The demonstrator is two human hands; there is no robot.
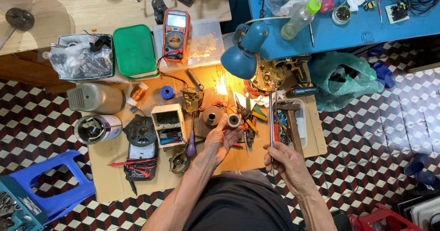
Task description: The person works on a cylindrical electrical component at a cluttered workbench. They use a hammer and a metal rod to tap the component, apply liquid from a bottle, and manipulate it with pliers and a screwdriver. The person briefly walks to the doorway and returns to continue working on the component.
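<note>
Pinching a small spool [233,120], left hand [220,139]; right hand [286,162] grips a thin rod [271,121].

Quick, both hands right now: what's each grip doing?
Left hand: closed on a small round cylindrical part.
Right hand: closed on a thin metal rod, held upright.

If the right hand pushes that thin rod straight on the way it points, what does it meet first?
Probably the round motor part under the blue lamp: the right hand aims the thin metal rod up the picture toward it. Depth is unclear.
</note>
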